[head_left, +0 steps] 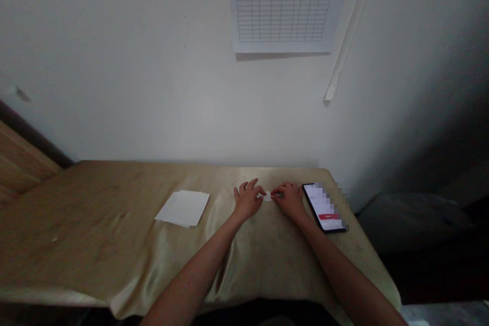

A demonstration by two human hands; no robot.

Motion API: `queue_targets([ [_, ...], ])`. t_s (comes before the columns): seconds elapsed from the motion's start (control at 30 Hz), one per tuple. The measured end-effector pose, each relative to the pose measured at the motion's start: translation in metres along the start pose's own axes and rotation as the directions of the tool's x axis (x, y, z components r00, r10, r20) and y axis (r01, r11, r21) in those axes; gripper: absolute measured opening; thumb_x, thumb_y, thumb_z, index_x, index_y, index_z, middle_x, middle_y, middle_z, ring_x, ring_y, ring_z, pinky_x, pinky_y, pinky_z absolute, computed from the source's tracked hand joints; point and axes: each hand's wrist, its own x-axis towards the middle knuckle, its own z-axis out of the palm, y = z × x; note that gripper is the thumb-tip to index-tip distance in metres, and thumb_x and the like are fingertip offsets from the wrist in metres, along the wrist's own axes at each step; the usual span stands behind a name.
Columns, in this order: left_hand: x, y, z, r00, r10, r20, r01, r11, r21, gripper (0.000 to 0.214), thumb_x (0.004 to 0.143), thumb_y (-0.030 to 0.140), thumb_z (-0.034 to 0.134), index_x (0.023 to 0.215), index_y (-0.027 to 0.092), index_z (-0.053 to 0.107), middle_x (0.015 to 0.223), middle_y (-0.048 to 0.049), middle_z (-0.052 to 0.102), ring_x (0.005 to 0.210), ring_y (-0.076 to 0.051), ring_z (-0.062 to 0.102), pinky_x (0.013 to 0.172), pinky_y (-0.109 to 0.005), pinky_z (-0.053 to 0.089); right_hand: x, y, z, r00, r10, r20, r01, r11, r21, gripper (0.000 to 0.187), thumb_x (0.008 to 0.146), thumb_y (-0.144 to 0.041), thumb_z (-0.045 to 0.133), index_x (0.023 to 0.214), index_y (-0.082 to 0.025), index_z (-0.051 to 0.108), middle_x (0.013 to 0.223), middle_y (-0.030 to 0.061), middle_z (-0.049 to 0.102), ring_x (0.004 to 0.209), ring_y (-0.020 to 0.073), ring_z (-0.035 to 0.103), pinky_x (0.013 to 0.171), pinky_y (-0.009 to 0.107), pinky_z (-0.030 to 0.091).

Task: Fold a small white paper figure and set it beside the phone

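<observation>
A small piece of white paper lies between my two hands on the cloth-covered table. My left hand pinches its left edge between thumb and index finger, with the other fingers spread upward. On the opposite edge, the thumb and fingertips of my right hand are closed on the same paper. Whether the paper is folded is too small to tell. To the left of my left hand sits a loose stack of white paper sheets, slightly fanned out.
Right of my right hand lies a phone with its screen lit, partly blurred out. The table has a wrinkled gold-beige cloth and meets a white wall. A printed chart hangs above. Wooden furniture stands at the left.
</observation>
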Motion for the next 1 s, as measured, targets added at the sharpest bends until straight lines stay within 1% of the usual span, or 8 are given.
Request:
queue_targets([
  [0.17,0.001,-0.004,-0.003,1.000,0.015,0.026,-0.015,1.000,0.022,0.024,0.087,0.026,0.062,0.106,0.039,0.070,0.157,0.0057,0.041,0.145,-0.035,0.030,0.114,-0.070,0.016,0.002,0.004,0.001,1.000,-0.014,0.025,0.015,1.000,-0.014,0.014,0.087,-0.032,0.067,0.095,-0.035,0.078,0.111,0.0040,0.068,0.116,0.0277,0.051,0.105,0.051,0.026],
  [0.27,0.001,-0.007,-0.003,0.999,0.023,0.025,-0.024,0.999,0.024,0.026,0.087,0.026,0.062,0.107,0.040,0.071,0.156,0.0051,0.042,0.144,-0.034,0.032,0.115,-0.068,0.017,0.003,0.006,0.001,0.999,-0.033,0.029,0.033,0.999,0.011,0.015,0.087,-0.032,0.067,0.097,-0.035,0.078,0.111,0.0045,0.067,0.115,0.0279,0.051,0.105,0.050,0.027],
  [0.47,0.001,-0.012,0.000,0.999,0.033,0.012,-0.033,0.999,0.023,0.029,0.086,0.025,0.062,0.109,0.041,0.071,0.155,0.0055,0.044,0.145,-0.035,0.031,0.116,-0.065,0.017,0.002,0.011,-0.001,0.996,-0.061,0.063,0.059,0.998,0.036,0.020,0.088,-0.029,0.065,0.102,-0.038,0.077,0.112,0.0034,0.067,0.117,0.0274,0.051,0.109,0.053,0.023],
  [0.63,-0.004,-0.012,0.002,0.996,0.079,-0.049,-0.078,0.997,0.030,0.026,0.087,0.028,0.062,0.108,0.039,0.071,0.151,0.0057,0.050,0.142,-0.032,0.034,0.117,-0.062,0.017,-0.001,0.010,-0.004,0.997,-0.054,0.056,0.051,0.997,0.061,0.020,0.089,-0.029,0.063,0.102,-0.038,0.077,0.113,0.0029,0.066,0.118,0.0262,0.051,0.111,0.052,0.022],
  [0.73,-0.006,-0.009,0.002,0.993,0.084,-0.084,-0.082,0.996,0.031,0.019,0.087,0.035,0.064,0.104,0.037,0.073,0.148,0.0046,0.053,0.140,-0.032,0.036,0.117,-0.061,0.018,-0.003,0.008,-0.004,0.998,-0.051,0.039,0.048,0.997,0.068,0.018,0.091,-0.034,0.062,0.099,-0.036,0.077,0.111,0.0029,0.066,0.118,0.0257,0.051,0.112,0.052,0.020],
  [0.83,-0.006,-0.006,0.002,0.991,0.076,-0.113,-0.073,0.997,0.028,0.016,0.087,0.043,0.066,0.098,0.035,0.074,0.145,0.0035,0.056,0.138,-0.032,0.038,0.116,-0.061,0.018,-0.003,0.005,-0.001,0.999,-0.036,0.018,0.035,0.999,0.037,0.017,0.091,-0.040,0.062,0.098,-0.034,0.077,0.111,0.0040,0.066,0.118,0.0267,0.051,0.110,0.051,0.021],
  [1.0,-0.005,0.000,0.003,0.986,0.065,-0.151,-0.059,0.997,0.050,0.016,0.087,0.046,0.068,0.095,0.032,0.073,0.142,0.0023,0.058,0.136,-0.031,0.040,0.115,-0.058,0.020,-0.004,-0.001,0.002,0.999,-0.032,-0.016,0.032,0.999,-0.040,0.019,0.089,-0.046,0.064,0.098,-0.033,0.074,0.114,0.0047,0.064,0.119,0.0275,0.049,0.109,0.052,0.022],
])
